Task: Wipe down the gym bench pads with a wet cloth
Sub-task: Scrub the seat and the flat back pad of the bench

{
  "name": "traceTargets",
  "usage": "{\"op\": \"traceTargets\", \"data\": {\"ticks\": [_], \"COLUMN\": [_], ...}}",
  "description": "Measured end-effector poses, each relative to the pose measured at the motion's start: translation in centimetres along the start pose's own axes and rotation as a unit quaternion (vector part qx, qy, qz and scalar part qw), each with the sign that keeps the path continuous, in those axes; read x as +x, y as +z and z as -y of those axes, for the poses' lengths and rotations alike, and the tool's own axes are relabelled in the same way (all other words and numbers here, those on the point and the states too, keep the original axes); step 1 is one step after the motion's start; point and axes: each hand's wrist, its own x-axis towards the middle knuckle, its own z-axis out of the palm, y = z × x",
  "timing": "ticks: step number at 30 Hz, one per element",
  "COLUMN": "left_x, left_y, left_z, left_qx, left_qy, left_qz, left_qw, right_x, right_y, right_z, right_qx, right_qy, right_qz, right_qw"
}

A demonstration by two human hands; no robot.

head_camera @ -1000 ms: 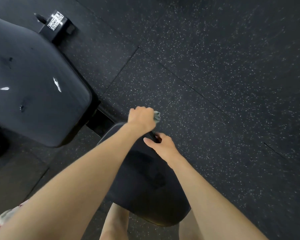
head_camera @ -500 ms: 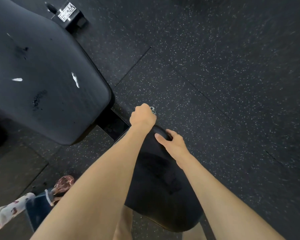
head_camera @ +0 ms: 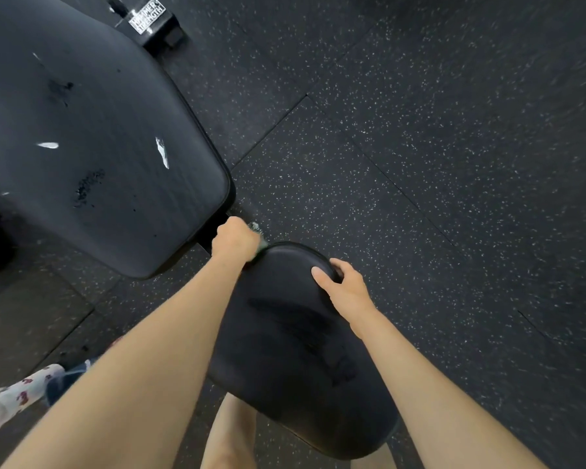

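On seat pad (lengthwise away), left hand clutches cloth, right hand grips edge.

The seat pad has a smooth black vinyl-like cover with a faint sheen, and darker smeared streaks cross its middle. The back pad wears the same smooth dark covering, broken by small white nicks and a pitted, rough patch near its near edge. The floor is matt black rubbery tile, grainy and flecked with pale specks. The cloth shows only as a pale grey-green scrap at the seat pad's far edge; its weave cannot be made out. A printed fabric, white with red, looks soft and matt.
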Motion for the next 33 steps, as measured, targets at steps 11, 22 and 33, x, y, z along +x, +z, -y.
{"op": "traceTargets", "data": {"ticks": [11, 22, 33], "left_x": [-2.0, -3.6, -6.7], "left_y": [1.2, 4.0, 7.3], "left_z": [-0.5, -5.9, -7.1], "left_qx": [0.075, 0.182, 0.333], "left_qy": [0.016, 0.139, 0.275], "left_qz": [0.004, -0.003, -0.022], "left_qw": [0.997, 0.973, 0.902], "right_x": [-0.3, -0.7, -2.4], "right_y": [0.2, -0.5, -3.6], "right_z": [0.2, -0.9, -5.0], "right_qx": [-0.001, 0.013, 0.035], "right_qy": [-0.007, -0.010, 0.024], "right_qz": [-0.010, -0.013, 0.034], "right_qw": [1.000, 1.000, 0.999]}}
